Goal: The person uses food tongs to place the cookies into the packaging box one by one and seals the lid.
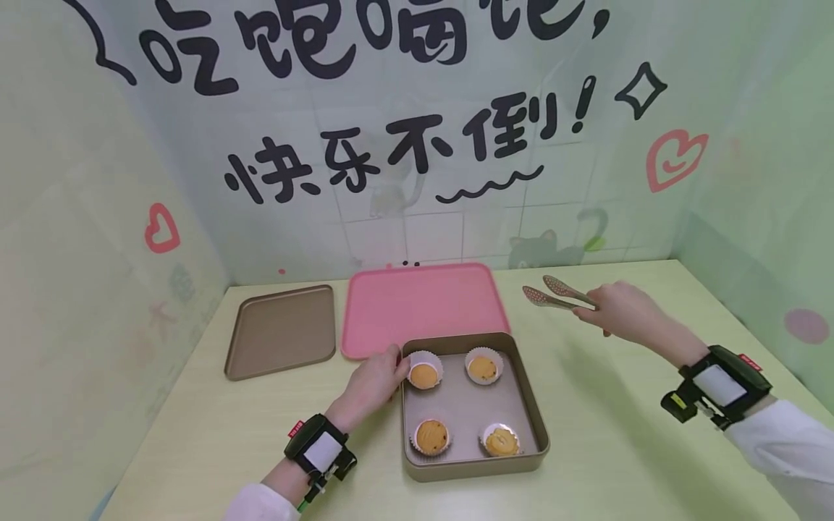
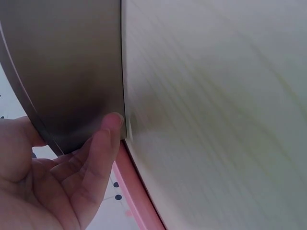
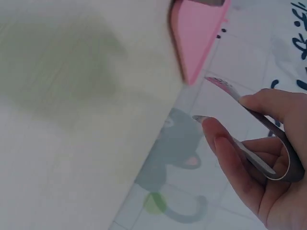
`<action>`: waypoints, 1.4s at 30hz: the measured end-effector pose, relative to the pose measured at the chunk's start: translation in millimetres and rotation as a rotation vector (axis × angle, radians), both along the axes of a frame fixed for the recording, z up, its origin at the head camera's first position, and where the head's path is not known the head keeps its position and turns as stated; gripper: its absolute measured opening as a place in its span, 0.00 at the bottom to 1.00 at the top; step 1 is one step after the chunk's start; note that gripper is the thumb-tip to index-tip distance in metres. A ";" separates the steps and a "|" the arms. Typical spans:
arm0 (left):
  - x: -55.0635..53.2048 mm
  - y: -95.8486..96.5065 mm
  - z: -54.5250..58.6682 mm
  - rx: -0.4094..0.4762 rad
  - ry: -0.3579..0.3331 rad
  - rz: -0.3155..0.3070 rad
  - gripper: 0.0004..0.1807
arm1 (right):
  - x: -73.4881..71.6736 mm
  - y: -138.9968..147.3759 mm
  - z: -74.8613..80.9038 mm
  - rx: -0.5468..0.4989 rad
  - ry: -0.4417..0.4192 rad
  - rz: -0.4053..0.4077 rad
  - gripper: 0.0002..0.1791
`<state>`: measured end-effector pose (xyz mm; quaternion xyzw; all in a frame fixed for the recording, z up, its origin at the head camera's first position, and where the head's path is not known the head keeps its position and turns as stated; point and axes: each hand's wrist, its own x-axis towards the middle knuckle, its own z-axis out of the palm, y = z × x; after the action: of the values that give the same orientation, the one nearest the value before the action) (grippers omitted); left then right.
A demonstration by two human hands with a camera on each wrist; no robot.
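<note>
A deep square baking pan [image 1: 465, 405] stands on the table with several small round cakes in white paper cups, among them one cake [image 1: 424, 375] near its upper left corner. My left hand [image 1: 373, 382] grips the pan's left side, thumb over the rim. In the left wrist view, fingertips [image 2: 113, 120] lie against the outer wall [image 2: 72, 76], low down by the tabletop. Off to the right, my right hand [image 1: 627, 311] holds metal tongs [image 1: 554, 289] raised above the table. The right wrist view shows the tongs' arms spread, with nothing between their perforated tips.
Behind the pan lies a pink tray [image 1: 423, 300], its front edge partly hidden by the pan. A shallow brown tray [image 1: 281, 333] lies at the back left. Printed wall sheeting [image 1: 417, 231] rises along the table's back edge and both sides.
</note>
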<state>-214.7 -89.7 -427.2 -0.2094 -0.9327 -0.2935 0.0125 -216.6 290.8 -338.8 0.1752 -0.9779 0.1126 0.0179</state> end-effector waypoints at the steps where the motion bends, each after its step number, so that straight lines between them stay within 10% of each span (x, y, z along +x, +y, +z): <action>1: 0.0 0.3 0.1 0.000 -0.002 -0.002 0.11 | -5.5 2.6 -5.8 -0.005 0.001 -0.023 0.15; 15: 1.1 0.5 -0.4 0.006 -0.017 -0.004 0.11 | -52.3 6.3 -66.4 -0.096 -0.018 -0.300 0.22; 42: -1.7 1.3 -2.3 0.008 -0.017 0.002 0.10 | -48.7 -6.2 -90.2 0.093 0.013 -0.375 0.26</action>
<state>-216.4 -88.4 -429.6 -0.2060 -0.9318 -0.2989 0.0055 -265.3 284.6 -428.9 -0.0089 -0.9974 0.0609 0.0368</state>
